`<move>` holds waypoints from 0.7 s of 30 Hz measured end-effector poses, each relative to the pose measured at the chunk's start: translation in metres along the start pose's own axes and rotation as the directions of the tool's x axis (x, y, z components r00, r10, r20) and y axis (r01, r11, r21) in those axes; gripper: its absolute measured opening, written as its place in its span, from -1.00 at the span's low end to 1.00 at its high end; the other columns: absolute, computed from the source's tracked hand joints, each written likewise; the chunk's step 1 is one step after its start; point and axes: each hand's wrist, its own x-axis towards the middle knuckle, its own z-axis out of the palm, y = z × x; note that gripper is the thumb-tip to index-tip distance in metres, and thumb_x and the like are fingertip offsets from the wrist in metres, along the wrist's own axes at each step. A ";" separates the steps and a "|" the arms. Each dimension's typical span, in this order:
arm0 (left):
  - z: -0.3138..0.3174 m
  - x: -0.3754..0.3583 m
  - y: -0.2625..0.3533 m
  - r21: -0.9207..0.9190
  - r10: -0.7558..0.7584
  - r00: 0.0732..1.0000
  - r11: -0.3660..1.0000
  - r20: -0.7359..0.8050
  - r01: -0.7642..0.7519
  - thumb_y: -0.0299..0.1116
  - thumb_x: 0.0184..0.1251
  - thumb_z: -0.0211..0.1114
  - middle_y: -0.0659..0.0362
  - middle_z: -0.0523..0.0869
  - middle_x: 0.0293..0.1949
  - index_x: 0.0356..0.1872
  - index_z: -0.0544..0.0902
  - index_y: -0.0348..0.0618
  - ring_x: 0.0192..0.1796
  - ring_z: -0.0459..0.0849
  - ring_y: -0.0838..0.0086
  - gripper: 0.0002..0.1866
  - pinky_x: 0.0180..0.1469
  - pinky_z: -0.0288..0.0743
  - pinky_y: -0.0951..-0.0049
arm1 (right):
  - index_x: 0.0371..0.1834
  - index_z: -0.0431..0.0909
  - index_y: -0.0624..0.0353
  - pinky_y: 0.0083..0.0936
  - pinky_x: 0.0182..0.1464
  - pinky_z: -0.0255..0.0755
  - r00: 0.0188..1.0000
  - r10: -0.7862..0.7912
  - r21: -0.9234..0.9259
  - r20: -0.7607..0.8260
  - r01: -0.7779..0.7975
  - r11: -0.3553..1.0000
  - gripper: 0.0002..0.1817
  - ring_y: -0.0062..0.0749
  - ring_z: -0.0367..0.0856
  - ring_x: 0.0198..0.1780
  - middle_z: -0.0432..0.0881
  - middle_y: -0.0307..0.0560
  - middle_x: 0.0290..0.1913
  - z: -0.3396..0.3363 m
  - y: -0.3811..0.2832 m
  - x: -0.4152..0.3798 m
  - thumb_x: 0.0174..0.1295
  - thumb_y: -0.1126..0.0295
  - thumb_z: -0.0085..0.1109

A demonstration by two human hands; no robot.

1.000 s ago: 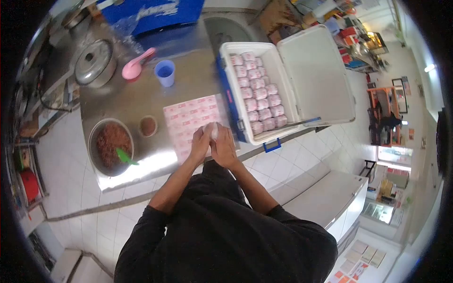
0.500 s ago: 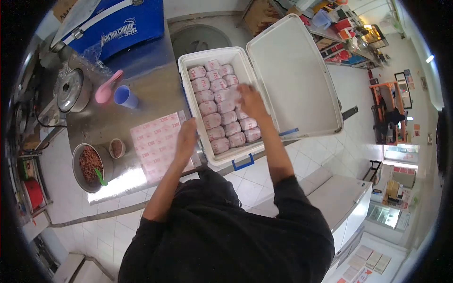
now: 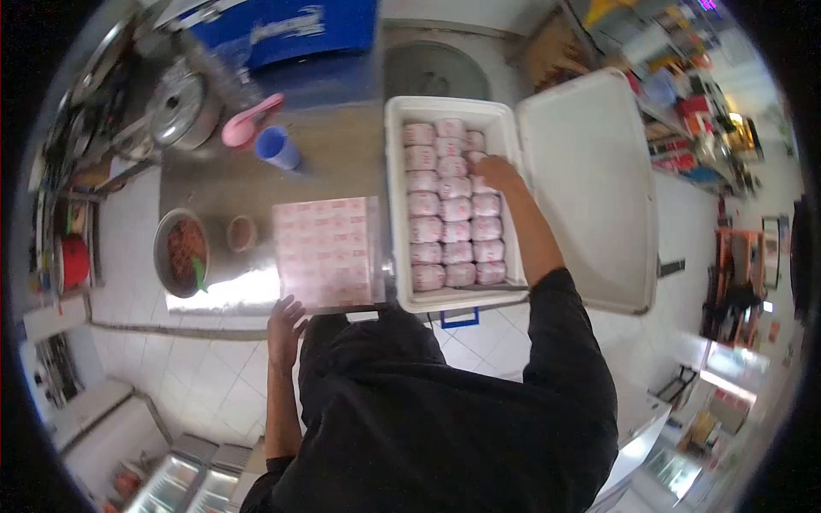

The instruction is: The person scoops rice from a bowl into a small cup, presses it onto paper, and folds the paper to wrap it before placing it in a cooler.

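My right hand (image 3: 499, 174) is inside the white cooler box (image 3: 395, 214), at the right-hand row. Its fingers are curled down on a paper-wrapped packet (image 3: 476, 159), which they partly hide. Several similar packets (image 3: 456, 209), white with red print, fill the box in rows. At the table's front edge my left hand (image 3: 286, 329) holds nothing, its fingers spread, just below the lower left corner of a stack of printed wrapping paper (image 3: 321, 252).
On the steel table (image 3: 214, 171) stand a pot of reddish-brown food (image 3: 182, 248) with a green spoon, a small cup (image 3: 242, 232), a blue cup (image 3: 278, 149), a pink ladle (image 3: 242, 128) and a lidded pot (image 3: 181, 111). The cooler's lid (image 3: 590, 197) lies open rightward; a blue cooler (image 3: 291, 34) sits behind.
My left hand has moved off the cooler's side to the table's front edge and opened. My right hand has settled on the right-hand row. The view has swung, shifting the scene rightward.
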 end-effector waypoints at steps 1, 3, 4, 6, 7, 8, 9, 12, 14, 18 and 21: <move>-0.007 -0.004 0.000 -0.006 0.019 1.000 1.000 0.010 -0.019 0.12 0.62 -0.07 -0.09 0.45 0.40 0.46 0.38 -0.18 0.41 0.45 0.13 -0.34 0.43 0.29 0.07 | -0.20 0.73 0.17 -0.06 0.08 0.57 0.996 0.080 -0.095 -0.031 -0.083 0.992 -0.78 0.01 0.72 0.01 0.76 0.07 -0.10 -0.014 -0.018 -0.008 0.07 0.47 0.24; -0.020 -0.004 -0.001 -0.027 0.066 0.998 0.998 0.020 -0.065 0.10 0.61 -0.06 -0.08 0.47 0.38 0.46 0.38 -0.17 0.40 0.46 0.15 -0.36 0.42 0.30 0.10 | -0.17 0.72 0.13 -0.06 -0.02 0.58 0.969 0.170 -0.027 -0.180 -0.178 0.984 -0.83 0.08 0.72 -0.03 0.75 0.10 -0.14 -0.032 -0.055 -0.015 0.22 0.37 0.25; -0.022 0.001 0.002 -0.046 0.042 0.999 0.998 -0.004 -0.042 0.05 0.61 -0.03 -0.07 0.50 0.34 0.45 0.39 -0.19 0.36 0.49 0.17 -0.38 0.39 0.33 0.12 | -0.17 0.72 0.12 -0.05 -0.02 0.58 0.946 0.140 0.069 -0.291 -0.126 0.990 -0.84 0.09 0.72 -0.05 0.75 0.10 -0.14 -0.050 -0.087 -0.026 0.25 0.37 0.23; -0.028 0.013 0.007 -0.032 0.041 0.999 0.999 -0.012 -0.041 0.03 0.62 -0.04 -0.07 0.53 0.30 0.43 0.41 -0.21 0.33 0.52 0.18 -0.40 0.36 0.36 0.11 | -0.15 0.70 0.13 -0.06 -0.02 0.57 0.933 0.141 0.401 -0.331 0.003 0.916 -0.84 0.11 0.72 -0.09 0.76 0.13 -0.14 -0.084 -0.157 -0.042 0.30 0.37 0.19; -0.031 0.020 0.009 -0.018 0.038 0.999 0.999 -0.004 -0.038 0.02 0.62 -0.05 -0.07 0.55 0.28 0.43 0.42 -0.22 0.31 0.53 0.18 -0.41 0.35 0.38 0.11 | -0.13 0.69 0.15 -0.07 -0.03 0.57 0.955 0.145 0.615 -0.258 0.047 0.788 -0.83 0.11 0.72 -0.10 0.76 0.16 -0.14 -0.092 -0.202 -0.040 0.33 0.37 0.18; -0.034 0.026 0.011 0.010 0.048 0.999 0.999 0.024 -0.048 0.01 0.63 -0.06 -0.07 0.57 0.27 0.41 0.43 -0.22 0.30 0.54 0.19 -0.42 0.33 0.40 0.11 | -0.06 0.67 0.20 -0.10 -0.02 0.59 0.949 0.066 0.746 -0.308 0.198 0.635 -0.81 0.09 0.72 -0.08 0.75 0.19 -0.15 -0.092 -0.249 -0.032 0.36 0.39 0.17; -0.038 0.033 0.015 0.041 0.057 0.996 0.997 0.061 -0.060 0.01 0.64 -0.06 -0.06 0.58 0.26 0.40 0.45 -0.22 0.30 0.55 0.19 -0.43 0.32 0.42 0.11 | -0.01 0.65 0.23 -0.13 0.04 0.59 0.952 -0.009 0.826 -0.307 0.271 0.495 -0.78 0.08 0.73 -0.05 0.75 0.20 -0.16 -0.097 -0.301 -0.024 0.37 0.41 0.17; -0.047 0.053 0.032 0.181 0.059 0.984 0.979 0.171 -0.090 0.04 0.64 -0.07 -0.01 0.67 0.18 0.35 0.51 -0.22 0.23 0.61 0.25 -0.42 0.24 0.48 0.19 | 0.19 0.50 0.34 -0.07 0.26 0.46 0.899 -0.266 0.721 -0.348 0.438 0.536 -0.61 0.23 0.60 0.17 0.65 0.38 0.08 -0.098 -0.431 0.034 0.27 0.60 0.06; -0.064 0.063 0.039 0.249 0.075 0.969 0.959 0.235 -0.134 0.05 0.63 -0.01 0.04 0.72 0.09 0.31 0.54 -0.25 0.13 0.67 0.33 -0.43 0.14 0.53 0.31 | 0.23 0.39 0.47 -0.05 0.32 0.41 0.893 -0.298 0.637 -0.338 0.450 0.626 -0.53 0.31 0.52 0.24 0.56 0.52 0.14 -0.099 -0.494 0.087 0.20 0.69 -0.02; -0.103 0.066 0.058 0.238 0.085 0.953 0.958 0.291 -0.159 -0.07 0.65 0.05 0.06 0.74 0.06 0.29 0.56 -0.27 0.07 0.67 0.42 -0.52 0.07 0.53 0.42 | 0.22 0.36 0.59 -0.02 0.39 0.38 0.847 -0.175 0.345 -0.502 0.382 0.858 -0.51 0.40 0.38 0.37 0.41 0.63 0.29 -0.059 -0.542 0.224 0.18 0.64 -0.01; -0.136 0.070 0.071 0.285 0.030 0.954 0.951 0.299 -0.119 0.00 0.66 0.04 0.12 0.68 0.06 0.31 0.52 -0.25 0.11 0.62 0.40 -0.47 0.17 0.48 0.35 | 0.25 0.37 0.60 -0.01 0.40 0.38 0.897 -0.106 0.211 -0.429 0.214 0.954 -0.48 0.37 0.36 0.41 0.39 0.62 0.31 -0.053 -0.542 0.267 0.21 0.55 0.04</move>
